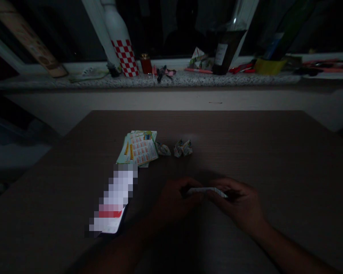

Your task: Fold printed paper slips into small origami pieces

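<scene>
You hold a folded printed paper (204, 190) over the near half of the wood-grain table (274, 144), roughly in front of your body. Your left hand (178, 196) grips its left part, thumb and fingers clamped on the paper. Your right hand (244, 203) pinches the right part, the thumb on the near side and the fingers curled behind. Your thumbs come close together near the paper's middle, and its upper edge shows as a pale, narrow band. The light is dim, so the exact fold appears uncertain.

Beyond your left hand stand two small peaked folded-paper pieces (183, 148), side by side. A flatter folded piece (163, 149) lies to their left, against the right edge of a loose stack of printed sheets (143, 150). The sheets overlap at differing angles; the top one bears rows of orange print.

A smartphone (111, 226) lies slantwise on your left, just below the stack, its screen lit and mostly masked by coarse squares.

On the granite windowsill (94, 82) behind the table you have a white bottle with red checks (125, 55), a small red jar (146, 64), a dark bottle with a white label (221, 55) and a yellow container (270, 67).
</scene>
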`<action>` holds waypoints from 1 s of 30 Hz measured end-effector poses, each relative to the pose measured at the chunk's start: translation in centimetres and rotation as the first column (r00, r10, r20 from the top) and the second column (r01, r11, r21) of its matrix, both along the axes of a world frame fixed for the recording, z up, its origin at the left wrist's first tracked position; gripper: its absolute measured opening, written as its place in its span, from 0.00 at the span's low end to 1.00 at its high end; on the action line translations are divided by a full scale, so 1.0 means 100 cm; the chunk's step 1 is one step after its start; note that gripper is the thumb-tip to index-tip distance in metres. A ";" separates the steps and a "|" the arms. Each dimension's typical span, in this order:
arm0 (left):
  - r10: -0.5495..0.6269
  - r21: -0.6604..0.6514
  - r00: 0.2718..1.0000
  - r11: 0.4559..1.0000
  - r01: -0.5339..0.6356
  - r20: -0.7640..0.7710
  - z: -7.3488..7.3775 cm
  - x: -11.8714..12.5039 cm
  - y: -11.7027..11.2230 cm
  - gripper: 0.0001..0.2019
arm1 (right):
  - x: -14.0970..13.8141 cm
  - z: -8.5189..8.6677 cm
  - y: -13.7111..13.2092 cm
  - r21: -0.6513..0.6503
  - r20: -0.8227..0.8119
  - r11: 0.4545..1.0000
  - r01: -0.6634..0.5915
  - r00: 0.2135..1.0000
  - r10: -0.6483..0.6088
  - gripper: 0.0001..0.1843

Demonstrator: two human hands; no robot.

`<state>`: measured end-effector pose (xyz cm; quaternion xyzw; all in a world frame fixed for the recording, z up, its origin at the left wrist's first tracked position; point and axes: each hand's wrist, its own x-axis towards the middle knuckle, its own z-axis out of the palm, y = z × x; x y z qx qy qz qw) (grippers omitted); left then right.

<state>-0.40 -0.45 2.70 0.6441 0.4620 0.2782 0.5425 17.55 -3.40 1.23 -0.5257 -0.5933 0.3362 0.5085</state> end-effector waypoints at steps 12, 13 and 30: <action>0.086 -0.055 0.993 0.995 -0.082 0.077 -0.005 0.001 0.002 0.05 | 0.002 0.003 0.000 -0.117 -0.156 0.986 -0.116 0.983 0.097 0.02; 0.089 -0.063 0.992 0.995 -0.083 0.090 -0.006 0.001 0.003 0.05 | 0.002 0.004 0.000 -0.105 -0.153 0.984 -0.142 0.980 0.125 0.03; 0.018 0.086 0.993 0.996 -0.028 0.116 -0.005 -0.002 0.002 0.12 | 0.002 -0.001 0.002 -0.108 -0.051 0.985 -0.132 0.991 0.127 0.04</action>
